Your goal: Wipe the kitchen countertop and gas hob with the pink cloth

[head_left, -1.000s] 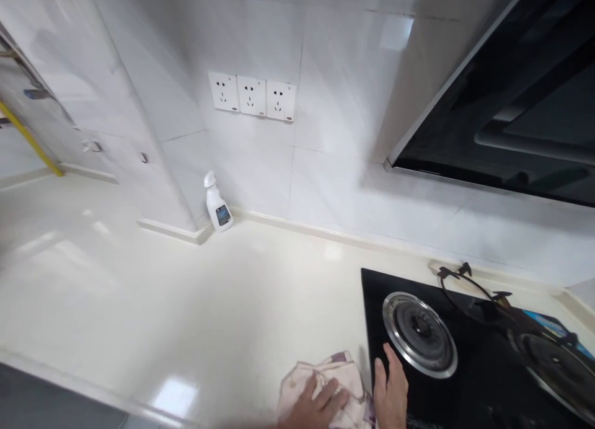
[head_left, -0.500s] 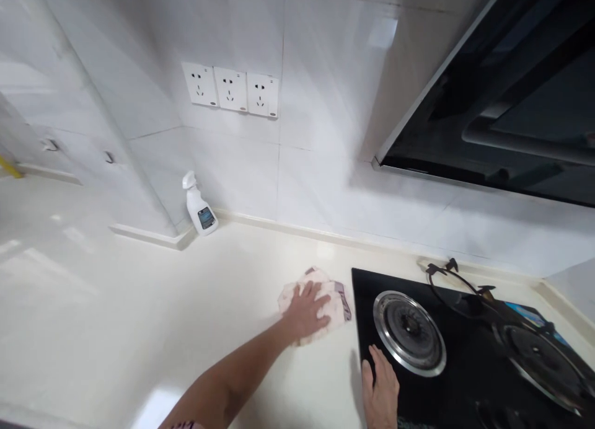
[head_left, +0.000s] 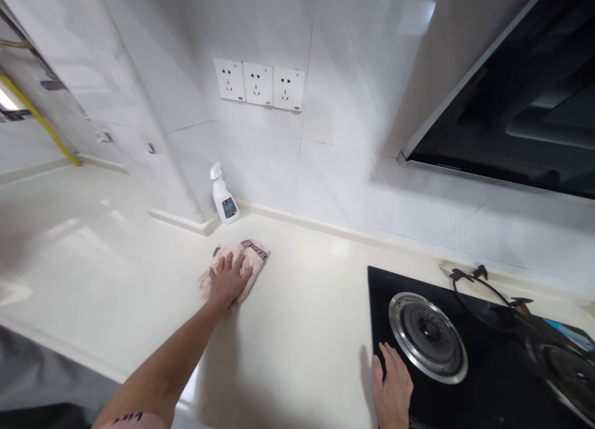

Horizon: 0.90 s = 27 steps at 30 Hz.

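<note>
We note the left hand (head_left: 227, 281) pressed flat, fingers spread and unclenched, on a pink cloth (head_left: 255, 255) lying on the desk (head_left: 302, 342) near the back corner. We judge the cloth soft, light and limp, best held under the palm or bunched at an edge. A spray bottle (head_left: 224, 196) stands just behind it, the nearest obstacle. The right hand (head_left: 393, 392) rests open, apparently on the hob (head_left: 488, 379) edge, beside the burner ring (head_left: 427, 337).
</note>
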Each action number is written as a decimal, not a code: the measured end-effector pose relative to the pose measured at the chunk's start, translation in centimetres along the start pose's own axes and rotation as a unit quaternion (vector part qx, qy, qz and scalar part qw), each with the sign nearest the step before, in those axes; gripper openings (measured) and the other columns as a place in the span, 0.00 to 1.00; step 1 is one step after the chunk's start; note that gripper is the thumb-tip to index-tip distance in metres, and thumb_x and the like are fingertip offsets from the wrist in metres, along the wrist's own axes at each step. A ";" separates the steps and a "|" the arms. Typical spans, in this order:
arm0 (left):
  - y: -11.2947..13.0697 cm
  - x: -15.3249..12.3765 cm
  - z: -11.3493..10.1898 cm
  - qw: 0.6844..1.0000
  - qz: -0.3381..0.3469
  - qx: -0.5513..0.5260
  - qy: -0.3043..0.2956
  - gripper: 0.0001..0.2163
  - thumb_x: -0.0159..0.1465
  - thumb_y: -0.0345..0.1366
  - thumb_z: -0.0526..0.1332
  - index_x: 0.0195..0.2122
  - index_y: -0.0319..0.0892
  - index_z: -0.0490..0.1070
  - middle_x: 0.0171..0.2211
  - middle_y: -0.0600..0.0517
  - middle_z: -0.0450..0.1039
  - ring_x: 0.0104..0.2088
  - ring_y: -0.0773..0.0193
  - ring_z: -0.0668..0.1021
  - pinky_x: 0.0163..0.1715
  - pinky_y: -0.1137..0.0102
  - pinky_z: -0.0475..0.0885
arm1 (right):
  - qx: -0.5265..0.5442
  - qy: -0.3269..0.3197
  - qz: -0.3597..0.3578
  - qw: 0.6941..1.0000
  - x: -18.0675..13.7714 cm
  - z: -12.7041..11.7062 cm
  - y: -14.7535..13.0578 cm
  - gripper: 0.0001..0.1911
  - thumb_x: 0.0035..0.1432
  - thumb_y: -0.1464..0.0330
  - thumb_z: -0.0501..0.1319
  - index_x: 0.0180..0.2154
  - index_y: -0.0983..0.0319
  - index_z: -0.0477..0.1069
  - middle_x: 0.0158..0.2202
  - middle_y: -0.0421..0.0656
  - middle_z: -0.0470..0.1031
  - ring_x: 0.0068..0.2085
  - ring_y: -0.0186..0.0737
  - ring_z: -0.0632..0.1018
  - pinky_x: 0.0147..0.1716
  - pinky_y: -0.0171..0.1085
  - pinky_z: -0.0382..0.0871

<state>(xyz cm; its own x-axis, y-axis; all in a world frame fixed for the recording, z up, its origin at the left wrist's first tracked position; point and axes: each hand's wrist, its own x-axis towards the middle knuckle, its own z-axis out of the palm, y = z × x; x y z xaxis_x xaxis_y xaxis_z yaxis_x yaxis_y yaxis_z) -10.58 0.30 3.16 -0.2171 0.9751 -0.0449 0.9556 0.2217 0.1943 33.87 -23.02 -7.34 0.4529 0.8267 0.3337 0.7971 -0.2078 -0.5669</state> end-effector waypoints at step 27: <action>-4.9 -25.0 3.7 0.964 0.232 -0.052 -0.119 0.31 0.68 0.56 0.59 0.72 0.62 0.59 0.78 0.50 0.44 0.76 0.37 0.52 0.69 0.33 0.52 | -0.049 -0.054 -0.052 0.996 0.5 -1.2 2.9 0.46 0.67 0.40 0.39 0.55 0.69 0.76 0.61 0.62 0.74 0.66 0.64 0.70 0.67 0.62 0.60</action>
<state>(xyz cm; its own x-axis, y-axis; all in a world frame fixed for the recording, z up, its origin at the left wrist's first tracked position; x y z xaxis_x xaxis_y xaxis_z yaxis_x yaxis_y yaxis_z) -9.11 -25.17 -0.30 0.2932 0.9440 -0.1512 0.9105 -0.2275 0.3452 36.81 -23.85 -7.94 0.3241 0.8970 0.3006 0.8749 -0.1633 -0.4560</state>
